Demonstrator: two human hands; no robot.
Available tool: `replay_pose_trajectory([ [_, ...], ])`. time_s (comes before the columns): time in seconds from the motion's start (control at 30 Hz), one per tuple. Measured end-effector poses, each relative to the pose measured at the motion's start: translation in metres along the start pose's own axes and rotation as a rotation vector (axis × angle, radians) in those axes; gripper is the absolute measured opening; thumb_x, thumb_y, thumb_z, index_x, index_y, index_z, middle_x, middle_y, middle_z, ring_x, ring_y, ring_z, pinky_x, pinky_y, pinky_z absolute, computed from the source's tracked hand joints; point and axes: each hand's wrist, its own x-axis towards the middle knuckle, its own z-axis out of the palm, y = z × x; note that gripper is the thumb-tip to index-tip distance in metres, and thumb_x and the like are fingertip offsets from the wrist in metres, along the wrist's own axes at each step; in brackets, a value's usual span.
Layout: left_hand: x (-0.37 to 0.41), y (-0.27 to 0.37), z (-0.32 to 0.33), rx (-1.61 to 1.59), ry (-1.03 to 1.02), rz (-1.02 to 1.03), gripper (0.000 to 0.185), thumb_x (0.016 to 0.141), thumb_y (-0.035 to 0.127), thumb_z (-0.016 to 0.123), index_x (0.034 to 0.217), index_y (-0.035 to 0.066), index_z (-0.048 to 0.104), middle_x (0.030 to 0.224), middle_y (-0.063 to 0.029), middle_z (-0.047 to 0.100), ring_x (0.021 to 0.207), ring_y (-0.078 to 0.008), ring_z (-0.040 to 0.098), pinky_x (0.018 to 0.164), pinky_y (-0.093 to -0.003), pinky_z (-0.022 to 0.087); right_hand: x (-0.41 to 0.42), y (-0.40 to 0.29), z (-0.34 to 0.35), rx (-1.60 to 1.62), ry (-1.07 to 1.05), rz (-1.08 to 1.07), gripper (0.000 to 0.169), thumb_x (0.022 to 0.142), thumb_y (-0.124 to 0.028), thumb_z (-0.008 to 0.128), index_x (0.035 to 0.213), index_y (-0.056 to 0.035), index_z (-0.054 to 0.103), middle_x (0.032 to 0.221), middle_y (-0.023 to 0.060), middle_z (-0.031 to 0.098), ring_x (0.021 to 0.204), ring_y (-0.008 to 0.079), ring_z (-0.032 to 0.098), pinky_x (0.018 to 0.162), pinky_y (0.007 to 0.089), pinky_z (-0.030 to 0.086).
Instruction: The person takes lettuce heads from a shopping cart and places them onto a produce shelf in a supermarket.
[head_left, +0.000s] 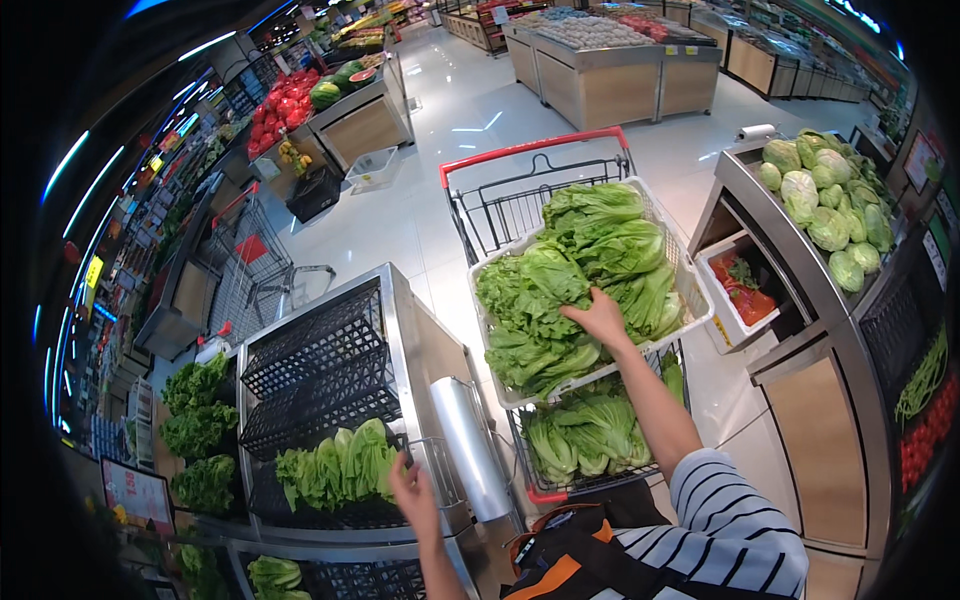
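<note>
My right hand (600, 321) grips a head of green leaf lettuce (555, 276), its fingertips partly hidden among the leaves. That head lies with several others in a white plastic crate (703, 296), which rests on a wire shopping cart (525, 191) with a red handle. Below the crate, more lettuce (589, 431) fills the cart's front part. My left hand (412, 487) holds nothing, fingers apart, beside a row of lettuce heads (337, 466) on the display stand. Black perforated trays (319, 360) line that stand.
A roll of clear plastic bags (469, 450) is fixed to the stand's side. Right of the cart stands a metal-edged counter (757, 206) with cabbages (832, 199); a white foam box (739, 289) sits in its opening. Another cart (244, 262) is at the left. Dark leafy greens (199, 431) border the stand.
</note>
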Motion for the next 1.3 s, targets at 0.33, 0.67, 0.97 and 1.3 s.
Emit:
replay_pose_trajectory([
  [0.33,0.003,0.072,0.121,-0.304,-0.488,-0.159,0.051,0.091,0.010,0.055,0.137,0.006,0.035,0.128,-0.0122,0.046,0.102,-0.0201,0.059,0.080,-0.0291,0.049,0.004,0.051,-0.048,0.964,-0.444,0.402,0.057,0.076,-0.030,0.072,0.123,-0.0082,0.048,0.124,0.0076,0.053,0.108,0.0195,0.053,0.090,0.0350,0.045],
  [0.67,0.002,0.080,0.088,-1.144,-0.836,-0.594,0.054,0.101,0.040,0.028,0.142,0.006,0.026,0.103,-0.0172,0.060,0.075,-0.0205,0.064,0.061,-0.0283,0.058,-0.030,0.075,-0.005,1.276,-0.809,0.361,0.061,0.073,-0.020,0.074,0.127,-0.0045,0.049,0.117,0.0097,0.059,0.105,0.0198,0.058,0.090,0.0353,0.047],
  [0.97,-0.029,0.048,-0.033,-1.115,-0.744,-0.576,0.100,0.075,0.084,0.018,0.138,0.008,0.034,0.113,-0.0162,0.059,0.076,-0.0281,0.067,0.045,-0.0358,0.056,-0.087,-0.108,0.054,0.475,-1.571,-0.402,0.061,0.066,-0.009,0.077,0.122,-0.0005,0.054,0.118,0.0091,0.059,0.105,0.0173,0.056,0.091,0.0336,0.045],
  [1.3,-0.127,-0.048,-0.178,-1.020,-0.573,-0.439,0.099,0.066,0.039,0.081,0.141,0.003,0.027,0.137,-0.0111,0.043,0.123,-0.0251,0.046,0.102,-0.0395,0.040,-0.243,-0.243,0.155,-0.260,-1.293,-1.440,0.064,0.066,-0.028,0.078,0.120,-0.0024,0.053,0.107,0.0138,0.055,0.102,0.0298,0.053,0.089,0.0387,0.043],
])
